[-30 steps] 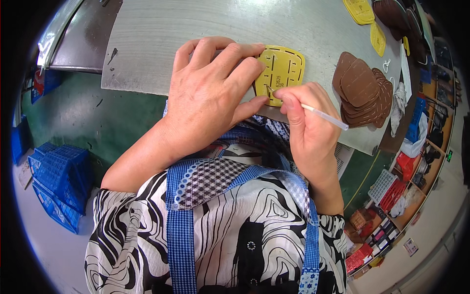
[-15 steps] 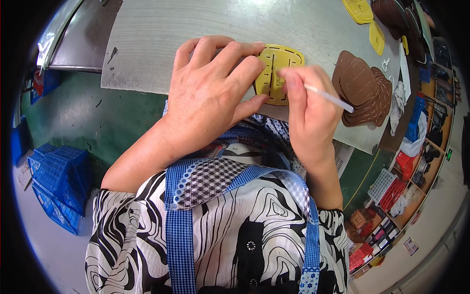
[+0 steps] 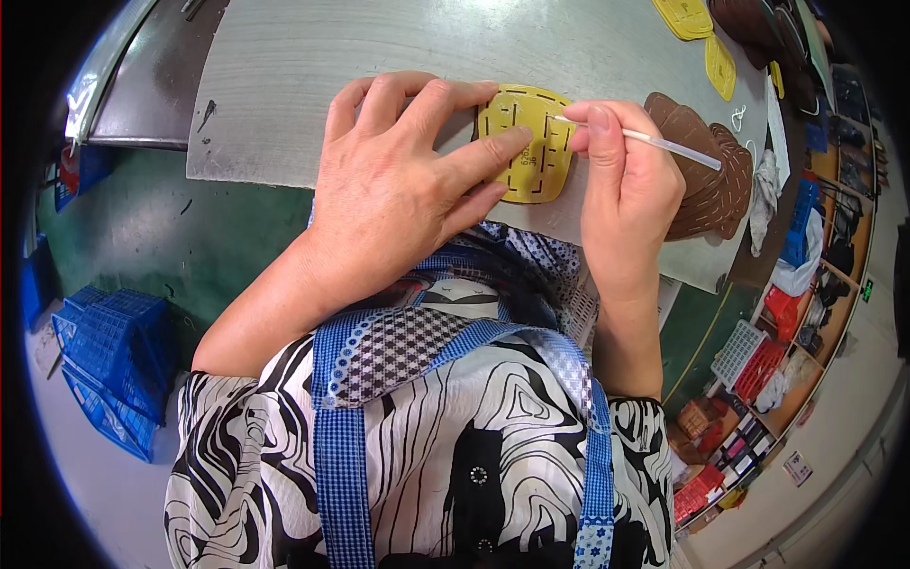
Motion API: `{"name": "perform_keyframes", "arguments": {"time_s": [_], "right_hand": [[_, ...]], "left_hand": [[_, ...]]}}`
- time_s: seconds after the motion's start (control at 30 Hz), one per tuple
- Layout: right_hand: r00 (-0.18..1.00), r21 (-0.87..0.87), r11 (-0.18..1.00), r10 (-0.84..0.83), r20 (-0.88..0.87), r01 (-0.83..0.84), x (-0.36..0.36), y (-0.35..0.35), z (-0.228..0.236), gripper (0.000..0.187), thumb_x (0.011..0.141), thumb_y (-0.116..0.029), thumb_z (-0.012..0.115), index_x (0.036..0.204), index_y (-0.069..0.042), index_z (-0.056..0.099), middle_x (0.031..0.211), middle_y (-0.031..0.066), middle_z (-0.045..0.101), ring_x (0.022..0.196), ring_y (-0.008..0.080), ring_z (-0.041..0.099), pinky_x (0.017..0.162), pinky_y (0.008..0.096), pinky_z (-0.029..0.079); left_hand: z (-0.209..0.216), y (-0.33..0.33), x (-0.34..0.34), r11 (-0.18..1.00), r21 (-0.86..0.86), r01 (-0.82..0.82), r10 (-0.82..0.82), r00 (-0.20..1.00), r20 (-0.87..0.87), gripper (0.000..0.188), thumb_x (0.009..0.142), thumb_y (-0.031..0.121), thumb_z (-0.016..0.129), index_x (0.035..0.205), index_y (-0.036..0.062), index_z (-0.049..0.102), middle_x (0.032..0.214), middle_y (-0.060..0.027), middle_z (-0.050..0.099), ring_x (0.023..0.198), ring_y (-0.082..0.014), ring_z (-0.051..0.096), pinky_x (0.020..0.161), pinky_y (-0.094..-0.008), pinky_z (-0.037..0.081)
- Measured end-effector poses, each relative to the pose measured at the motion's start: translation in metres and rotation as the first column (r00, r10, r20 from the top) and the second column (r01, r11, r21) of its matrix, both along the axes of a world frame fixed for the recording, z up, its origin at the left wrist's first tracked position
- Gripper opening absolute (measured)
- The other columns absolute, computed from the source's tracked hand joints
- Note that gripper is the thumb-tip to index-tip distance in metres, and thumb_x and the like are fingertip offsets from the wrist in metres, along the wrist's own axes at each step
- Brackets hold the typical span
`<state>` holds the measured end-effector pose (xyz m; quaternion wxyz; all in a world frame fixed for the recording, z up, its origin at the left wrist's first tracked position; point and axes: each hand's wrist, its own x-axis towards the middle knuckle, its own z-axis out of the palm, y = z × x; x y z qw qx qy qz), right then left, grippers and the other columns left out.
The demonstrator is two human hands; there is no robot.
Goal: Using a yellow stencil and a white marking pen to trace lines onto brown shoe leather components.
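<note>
A yellow slotted template [image 3: 552, 171] lies near the front edge of the grey work board [image 3: 275, 104], with a thin dark edge showing beneath its left side. Spread across its left part, the fingers of my left hand [image 3: 393, 166] press it down, the index finger reaching to its middle. In a pinch, my right hand [image 3: 630, 194] holds a slim white marking pen [image 3: 678, 149]. The pen's tip meets the template near the upper end of a right-hand slot. Just right of that hand sits a fanned pile of brown pieces [image 3: 706, 194] with dashed marks, partly hidden by it.
More yellow templates [image 3: 684, 17] and dark brown pieces [image 3: 749, 28] lie at the far right. A crumpled pale cloth [image 3: 764, 199] rests by the board's right edge. Blue plastic crates [image 3: 114, 360] stand on the floor at left; loaded shelves [image 3: 806, 332] run along the right.
My left index finger has shifted right onto the template's middle. The pen has moved from the left slot line to a right one, my right hand going right with it.
</note>
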<state>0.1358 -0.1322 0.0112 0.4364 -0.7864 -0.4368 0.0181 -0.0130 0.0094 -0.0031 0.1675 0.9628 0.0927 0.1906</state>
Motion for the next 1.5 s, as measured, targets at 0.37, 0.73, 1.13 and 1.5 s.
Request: {"name": "perform_keyframes", "arguments": {"time_s": [0.37, 0.73, 1.13, 1.5], "right_hand": [[0.989, -0.212, 0.972, 0.074, -0.126, -0.100, -0.031, -0.040, 0.018, 0.016, 0.103, -0.011, 0.058, 0.091, -0.002, 0.066, 0.079, 0.0117, 0.062, 0.068, 0.0286, 0.059, 0.064, 0.0386, 0.046], [0.999, -0.036, 0.999, -0.032, 0.033, 0.033, 0.000, -0.004, 0.000, 0.020, 0.106, -0.016, 0.056, 0.096, -0.001, 0.067, 0.081, 0.0108, 0.066, 0.067, 0.0240, 0.065, 0.062, 0.0341, 0.049], [0.921, -0.176, 0.983, -0.019, -0.390, -0.055, -0.017, -0.031, 0.028, 0.016, 0.103, -0.014, 0.058, 0.101, -0.001, 0.068, 0.081, 0.0127, 0.065, 0.075, 0.0299, 0.064, 0.069, 0.0385, 0.050], [0.931, 0.104, 0.938, -0.307, -0.197, 0.331, 0.019, -0.046, -0.004, 0.021, 0.089, -0.006, 0.079, 0.105, 0.000, 0.066, 0.089, 0.0101, 0.065, 0.083, 0.0148, 0.063, 0.078, 0.0280, 0.050]], "left_hand": [[0.001, -0.001, 0.001, 1.000, 0.003, -0.010, 0.010, 1.000, -0.003, 0.039, 0.081, 0.028, 0.077, 0.120, 0.0292, 0.075, 0.132, 0.0016, 0.061, 0.117, -0.0263, 0.053, 0.102, -0.0440, 0.040], [0.001, -0.002, 0.001, 1.000, 0.005, 0.002, -0.002, 1.000, -0.013, 0.038, 0.083, 0.028, 0.077, 0.121, 0.0293, 0.075, 0.131, 0.0013, 0.061, 0.118, -0.0259, 0.052, 0.103, -0.0441, 0.039], [0.017, 0.015, 0.008, 0.995, 0.031, 0.099, -0.098, 0.995, -0.036, 0.054, 0.076, 0.025, 0.082, 0.128, 0.0212, 0.069, 0.131, -0.0044, 0.059, 0.118, -0.0287, 0.053, 0.103, -0.0438, 0.040], [0.015, 0.090, 0.076, 0.981, 0.035, 0.191, -0.190, 0.982, -0.008, 0.067, 0.074, 0.032, 0.086, 0.131, 0.0105, 0.057, 0.124, -0.0121, 0.058, 0.120, -0.0333, 0.055, 0.101, -0.0458, 0.044]]}}
